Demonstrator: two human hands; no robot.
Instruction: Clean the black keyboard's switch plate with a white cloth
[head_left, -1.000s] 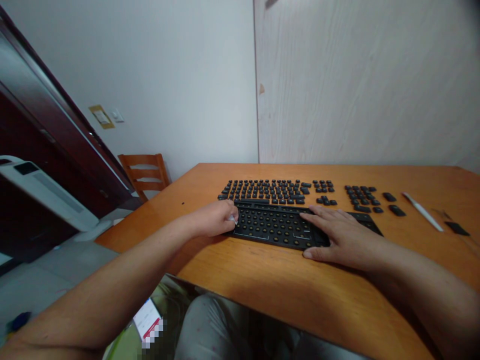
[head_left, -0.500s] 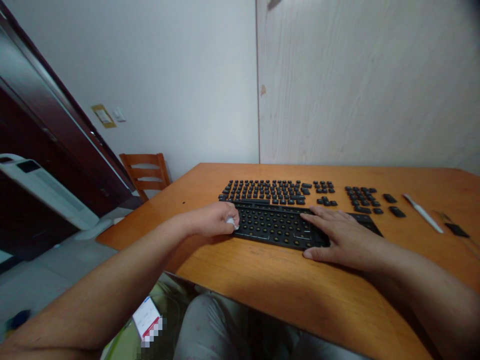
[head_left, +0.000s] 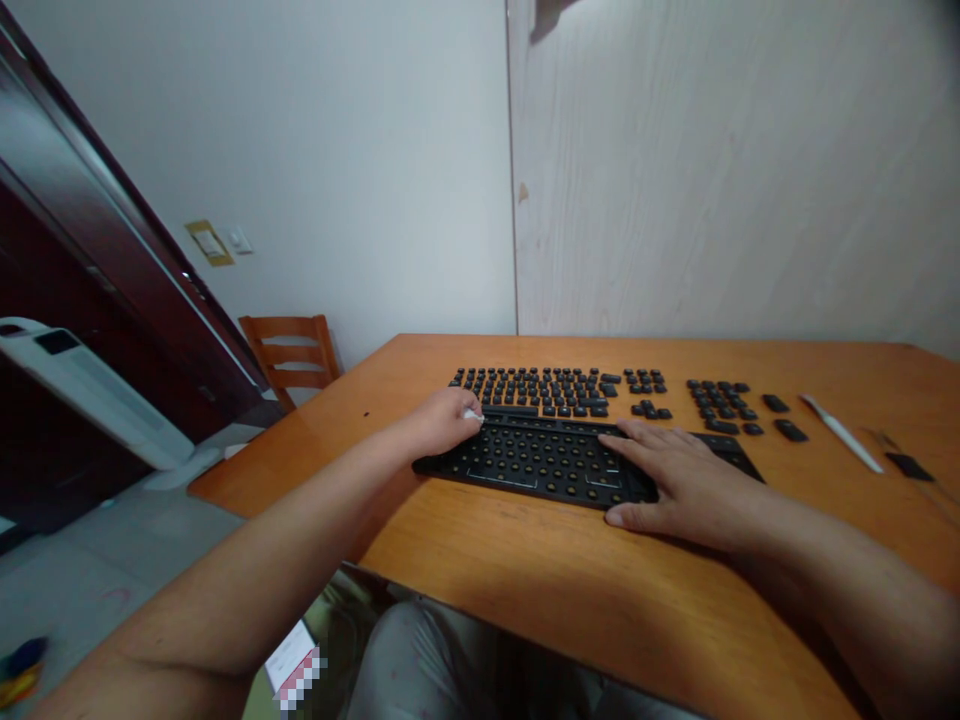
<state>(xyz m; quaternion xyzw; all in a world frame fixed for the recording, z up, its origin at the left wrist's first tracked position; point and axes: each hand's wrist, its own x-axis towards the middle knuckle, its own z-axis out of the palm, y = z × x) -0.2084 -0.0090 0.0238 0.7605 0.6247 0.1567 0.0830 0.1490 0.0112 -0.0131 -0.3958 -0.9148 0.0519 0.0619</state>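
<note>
A black keyboard base (head_left: pixel 540 463) with its keycaps removed lies on the wooden table (head_left: pixel 570 590). My left hand (head_left: pixel 444 420) is closed around a small white wad (head_left: pixel 472 414), pressed at the base's far left corner. My right hand (head_left: pixel 679 480) lies flat with fingers stretched out on the right half of the base, holding it down. The removed black keycaps (head_left: pixel 540 388) are laid out in rows just behind the base, with smaller groups (head_left: pixel 720 400) further right.
A white slim tool (head_left: pixel 840 432) and a small black piece (head_left: pixel 909 466) lie at the table's right. A wooden chair (head_left: pixel 289 345) stands past the left corner. A white appliance (head_left: pixel 82 390) stands on the floor at the left. A wall panel rises behind the table.
My left hand has moved with the white wad from the base's left edge up to its far left corner. The right hand has stayed put.
</note>
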